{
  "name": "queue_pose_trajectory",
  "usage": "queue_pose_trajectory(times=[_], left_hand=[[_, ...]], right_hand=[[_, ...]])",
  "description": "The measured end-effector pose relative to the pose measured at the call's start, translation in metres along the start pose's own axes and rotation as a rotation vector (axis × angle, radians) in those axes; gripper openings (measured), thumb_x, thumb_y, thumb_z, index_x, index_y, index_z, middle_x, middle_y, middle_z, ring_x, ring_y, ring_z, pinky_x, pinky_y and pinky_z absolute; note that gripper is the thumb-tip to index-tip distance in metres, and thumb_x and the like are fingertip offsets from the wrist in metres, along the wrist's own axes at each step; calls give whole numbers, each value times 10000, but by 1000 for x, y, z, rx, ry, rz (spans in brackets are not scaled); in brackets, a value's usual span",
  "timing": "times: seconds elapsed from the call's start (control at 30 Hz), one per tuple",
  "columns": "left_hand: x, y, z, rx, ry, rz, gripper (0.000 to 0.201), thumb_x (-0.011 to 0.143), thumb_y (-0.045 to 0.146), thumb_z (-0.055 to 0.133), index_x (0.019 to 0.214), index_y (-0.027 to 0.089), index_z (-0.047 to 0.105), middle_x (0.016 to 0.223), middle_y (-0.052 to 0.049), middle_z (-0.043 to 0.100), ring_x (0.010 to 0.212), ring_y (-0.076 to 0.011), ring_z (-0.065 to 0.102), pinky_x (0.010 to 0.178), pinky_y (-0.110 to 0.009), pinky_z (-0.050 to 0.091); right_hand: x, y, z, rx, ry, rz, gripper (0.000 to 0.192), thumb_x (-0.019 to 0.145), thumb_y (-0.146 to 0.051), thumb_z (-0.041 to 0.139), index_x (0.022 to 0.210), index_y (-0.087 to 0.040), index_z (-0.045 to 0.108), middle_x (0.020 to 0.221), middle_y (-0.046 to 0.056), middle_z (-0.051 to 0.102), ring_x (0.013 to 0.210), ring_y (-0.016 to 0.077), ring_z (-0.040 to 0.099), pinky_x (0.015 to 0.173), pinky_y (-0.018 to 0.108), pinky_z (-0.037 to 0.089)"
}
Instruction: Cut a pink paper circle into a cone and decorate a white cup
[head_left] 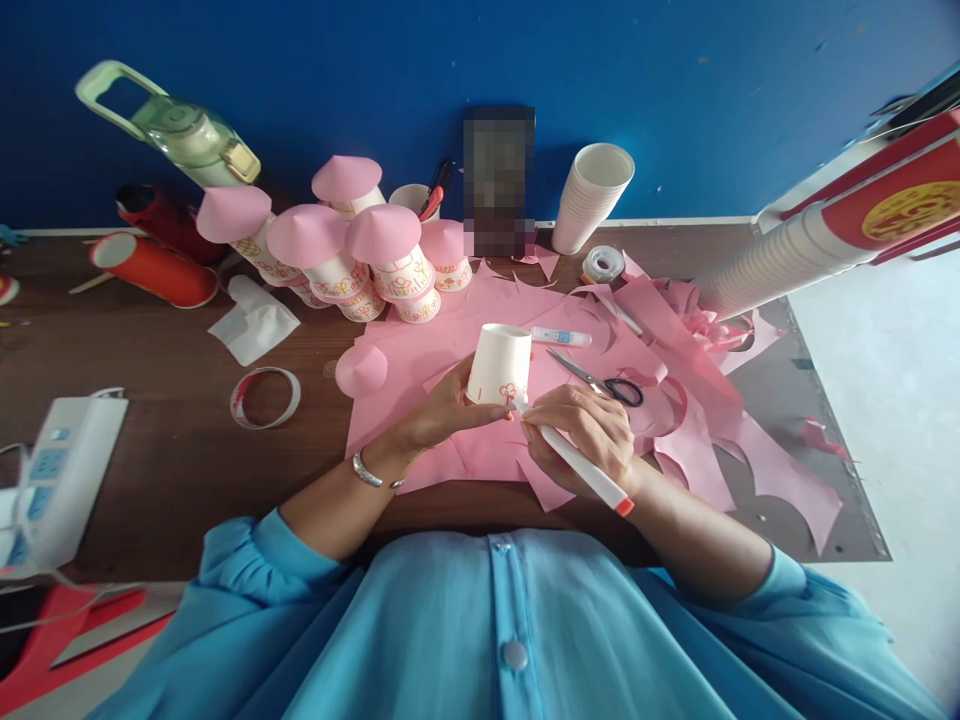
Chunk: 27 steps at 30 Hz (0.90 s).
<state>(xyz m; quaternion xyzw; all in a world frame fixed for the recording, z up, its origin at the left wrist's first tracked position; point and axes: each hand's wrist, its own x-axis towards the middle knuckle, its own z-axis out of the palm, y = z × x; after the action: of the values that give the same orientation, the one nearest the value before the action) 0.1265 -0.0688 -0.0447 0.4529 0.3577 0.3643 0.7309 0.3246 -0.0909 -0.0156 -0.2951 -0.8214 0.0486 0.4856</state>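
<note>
My left hand (450,408) is closed round a white paper cup (501,360), which is held upside down above the pink paper. Near the cup's lower edge is a red flower drawing, with a short red stroke to its left. My right hand (589,428) grips a white marker pen (585,467) with a red end, its tip at the cup beside the flower. Scissors (596,380) and a glue stick (562,337) lie just beyond my right hand. To the left of the cup sits a small pink paper cone (361,370).
Several decorated cups with pink cone tops (382,235) stand at the back left. Pink paper sheets and scraps (712,430) cover the middle and right. A cup stack (592,195), tape roll (602,263), paper ring (265,398), green bottle (184,130) and power strip (64,480) surround them.
</note>
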Motion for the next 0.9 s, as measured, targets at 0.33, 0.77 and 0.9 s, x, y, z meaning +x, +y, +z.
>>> queue_pose_trajectory(times=[0.33, 0.77, 0.9], left_hand=[[-1, 3, -3, 48, -9, 7, 550, 740, 426, 919, 1159, 195, 647, 1022, -46, 697, 951, -212, 631, 818, -328, 505], [-2, -3, -8, -13, -25, 34, 617, 777, 398, 895, 1309, 233, 630, 1212, -81, 732, 1125, -293, 660, 904, -384, 512], [-1, -9, -10, -12, -10, 66, 572, 785, 370, 895, 1283, 231, 650, 1161, -68, 736, 1061, -259, 668, 850, -344, 509]], right_hand=[[1, -1, -5, 51, 67, -26, 175, 947, -102, 626, 1087, -207, 621, 767, 8, 681, 634, 155, 688, 556, 275, 603], [-3, 4, -6, 28, 69, 43, 214, 962, -119, 641, 1159, -200, 635, 869, 47, 720, 702, 175, 706, 592, 291, 601], [-1, 3, -3, 86, 79, 27, 204, 940, -89, 646, 1117, -191, 643, 805, 34, 715, 660, 170, 701, 576, 281, 591]])
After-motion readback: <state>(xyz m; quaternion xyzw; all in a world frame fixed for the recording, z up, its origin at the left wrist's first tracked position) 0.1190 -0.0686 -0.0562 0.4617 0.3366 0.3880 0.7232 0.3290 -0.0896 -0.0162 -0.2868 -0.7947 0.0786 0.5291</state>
